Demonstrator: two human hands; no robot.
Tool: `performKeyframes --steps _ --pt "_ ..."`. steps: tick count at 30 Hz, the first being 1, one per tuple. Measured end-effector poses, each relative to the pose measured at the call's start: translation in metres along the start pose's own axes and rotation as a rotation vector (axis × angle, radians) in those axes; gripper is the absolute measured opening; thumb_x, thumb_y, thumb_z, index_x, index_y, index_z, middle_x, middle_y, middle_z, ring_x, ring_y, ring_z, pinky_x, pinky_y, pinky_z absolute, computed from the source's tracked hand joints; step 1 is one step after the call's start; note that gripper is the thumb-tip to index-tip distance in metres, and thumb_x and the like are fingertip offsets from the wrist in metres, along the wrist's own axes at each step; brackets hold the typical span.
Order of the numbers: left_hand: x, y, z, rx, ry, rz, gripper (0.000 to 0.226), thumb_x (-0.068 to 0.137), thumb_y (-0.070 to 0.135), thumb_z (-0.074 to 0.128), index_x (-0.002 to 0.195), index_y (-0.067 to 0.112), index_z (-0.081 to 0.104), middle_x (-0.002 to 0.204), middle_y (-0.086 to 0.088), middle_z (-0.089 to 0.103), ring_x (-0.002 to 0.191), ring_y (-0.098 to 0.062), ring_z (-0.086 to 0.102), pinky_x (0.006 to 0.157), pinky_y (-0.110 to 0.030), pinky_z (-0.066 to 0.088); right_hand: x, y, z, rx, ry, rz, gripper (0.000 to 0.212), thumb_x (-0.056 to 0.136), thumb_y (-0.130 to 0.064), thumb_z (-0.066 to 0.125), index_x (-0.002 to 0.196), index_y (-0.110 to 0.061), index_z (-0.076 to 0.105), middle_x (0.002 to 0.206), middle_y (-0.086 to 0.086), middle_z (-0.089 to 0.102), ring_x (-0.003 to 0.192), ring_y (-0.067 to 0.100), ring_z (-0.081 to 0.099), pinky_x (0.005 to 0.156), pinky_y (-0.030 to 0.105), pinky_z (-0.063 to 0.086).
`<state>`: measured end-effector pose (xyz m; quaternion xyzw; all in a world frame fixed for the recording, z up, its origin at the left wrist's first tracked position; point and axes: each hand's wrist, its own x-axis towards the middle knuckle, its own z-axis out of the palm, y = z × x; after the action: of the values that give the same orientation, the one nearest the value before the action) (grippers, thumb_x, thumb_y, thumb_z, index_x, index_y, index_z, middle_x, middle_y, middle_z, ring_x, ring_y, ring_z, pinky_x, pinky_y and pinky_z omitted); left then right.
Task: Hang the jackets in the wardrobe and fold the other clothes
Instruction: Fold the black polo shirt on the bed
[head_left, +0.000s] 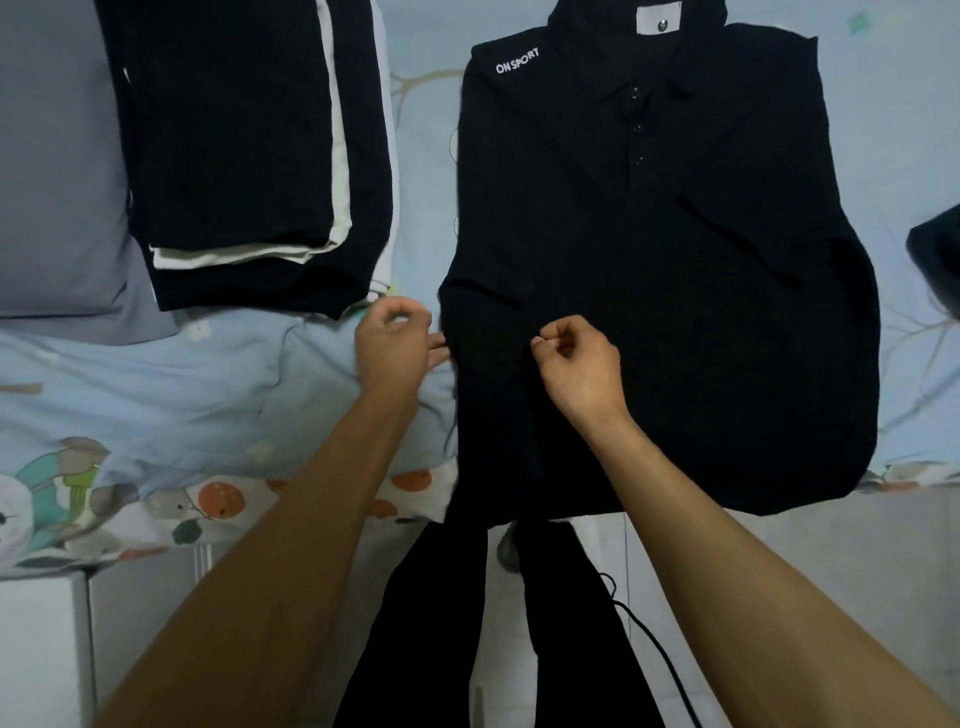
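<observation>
Pale printed bedsheet — black polo shirt flat on it, front up. Left hand curled at shirt's edge, right hand curled over cloth; grip unclear. Soft, light, floppy — best pinched at side seam.

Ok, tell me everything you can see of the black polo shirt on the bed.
The black polo shirt lies flat and face up on the light blue bedsheet, collar away from the person. It looks like a knit fabric, with a three-button placket, white ON SPORT lettering at one shoulder and a white label inside the collar. Both sleeves are folded inward over the body. Its hem hangs over the bed edge. The left hand is at its side edge and the right hand over its lower front, both with curled fingers; their grip on the cloth is unclear.
</observation>
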<state>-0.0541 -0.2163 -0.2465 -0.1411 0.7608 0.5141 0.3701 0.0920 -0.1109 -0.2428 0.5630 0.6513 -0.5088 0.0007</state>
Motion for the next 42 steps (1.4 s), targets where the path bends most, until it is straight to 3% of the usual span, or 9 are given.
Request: performKeyframes --steps 6,13,18,23,26,32,35,38,42 --pt "-0.028 -0.017 -0.011 0.151 -0.399 -0.172 0.021 0.088 0.015 0.071 0.070 0.010 0.060 0.050 0.006 0.060 0.044 -0.006 0.060 0.045 -0.018 0.047 -0.004 0.006 -0.001 -0.115 -0.020 -0.082 0.005 0.093 -0.025 0.064 0.097 -0.023 0.060 0.102 -0.003 0.058 0.081 0.006 0.060 0.068 0.010 0.043" --pt "-0.050 -0.041 -0.013 -0.053 -0.102 -0.125 0.009 0.086 0.013 0.072 0.088 0.006 0.068 0.078 -0.014 0.071 0.071 -0.020 0.070 0.072 -0.030 0.059 -0.023 0.025 -0.009 -0.211 -0.086 -0.177 0.006 0.093 -0.024 0.063 0.097 -0.020 0.061 0.104 -0.002 0.052 0.075 0.003 0.054 0.060 0.003 0.039" --pt "-0.064 -0.045 -0.013 0.054 -0.099 -0.065 0.018 0.094 0.020 0.066 0.078 0.011 0.064 0.044 0.006 0.047 0.036 -0.007 0.037 0.037 -0.018 0.035 -0.038 0.037 -0.016 -0.376 -0.151 -0.277 0.021 0.096 -0.028 0.059 0.111 -0.013 0.060 0.115 0.003 0.047 0.090 0.014 0.053 0.076 0.022 0.045" --pt "-0.055 -0.045 -0.018 0.293 0.113 0.081 0.020 0.086 0.037 0.072 0.094 0.019 0.066 0.073 0.004 0.067 0.067 -0.014 0.063 0.055 -0.024 0.047 -0.058 0.050 -0.022 -0.676 -0.142 -0.490 0.036 0.099 -0.029 0.050 0.129 -0.009 0.053 0.124 0.011 0.047 0.111 0.025 0.047 0.086 0.035 0.048" --pt "-0.059 -0.048 -0.016 0.289 0.179 0.186 0.024 0.082 0.040 0.075 0.086 0.019 0.064 0.067 0.008 0.065 0.065 -0.009 0.063 0.059 -0.025 0.049 -0.071 0.063 -0.023 -0.780 -0.118 -0.588 0.050 0.098 -0.028 0.051 0.143 -0.007 0.044 0.135 0.014 0.046 0.119 0.030 0.046 0.099 0.038 0.043" --pt "-0.078 -0.072 -0.023 0.285 -0.107 0.095 0.039 0.087 0.047 0.071 0.068 0.016 0.056 0.053 0.009 0.054 0.047 -0.007 0.050 0.048 -0.022 0.043 -0.097 0.088 -0.020 -0.855 -0.122 -0.553 0.070 0.095 -0.025 0.053 0.154 -0.003 0.022 0.160 0.016 0.022 0.148 0.031 0.020 0.123 0.042 0.017" --pt "-0.088 -0.080 -0.036 0.364 -0.329 0.049 0.019 0.085 0.033 0.076 0.082 0.015 0.072 0.073 0.006 0.073 0.067 -0.009 0.067 0.067 -0.024 0.054 -0.100 0.087 -0.016 -0.850 -0.117 -0.524 0.072 0.093 -0.023 0.054 0.154 -0.003 0.021 0.161 0.017 0.019 0.150 0.031 0.015 0.123 0.043 0.014" --pt "-0.090 -0.089 -0.053 0.372 -0.201 0.119 0.034 0.082 0.029 0.079 0.077 -0.001 0.064 0.061 0.003 0.058 0.060 -0.009 0.055 0.063 -0.021 0.047 -0.102 0.084 -0.012 -0.833 -0.111 -0.504 0.071 0.094 -0.023 0.054 0.154 -0.003 0.021 0.161 0.017 0.019 0.150 0.031 0.015 0.123 0.044 0.013" --pt "-0.099 -0.105 -0.057 0.329 -0.222 0.231 0.033 0.087 0.026 0.074 0.072 0.014 0.048 0.051 0.014 0.038 0.049 -0.002 0.037 0.048 -0.013 0.034 -0.109 0.084 -0.013 -0.827 -0.107 -0.484 0.070 0.094 -0.023 0.053 0.154 -0.004 0.023 0.161 0.017 0.020 0.150 0.032 0.015 0.123 0.045 0.015"
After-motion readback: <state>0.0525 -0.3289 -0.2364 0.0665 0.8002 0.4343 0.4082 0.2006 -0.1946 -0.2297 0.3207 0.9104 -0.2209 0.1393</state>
